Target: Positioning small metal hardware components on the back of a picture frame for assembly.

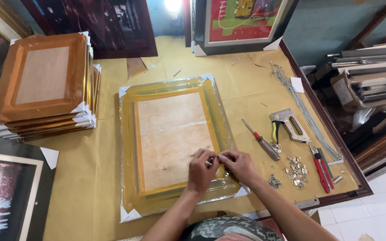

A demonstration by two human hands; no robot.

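Observation:
A plastic-wrapped golden picture frame (174, 91) lies face down on the paper-covered table (246, 89), its plywood back up. My left hand (200, 169) and my right hand (237, 164) meet over the frame's lower right side. Their fingertips pinch a small metal piece (214, 160) between them, too small to identify. Both hands rest near the frame's inner edge.
A screwdriver (261, 139), a staple gun (287, 126), a red utility knife (320, 166) and piles of small metal hangers (295, 171) and screws (274, 181) lie to the right. Stacked wrapped frames (45, 80) sit left. Framed pictures (242, 20) lean at the back.

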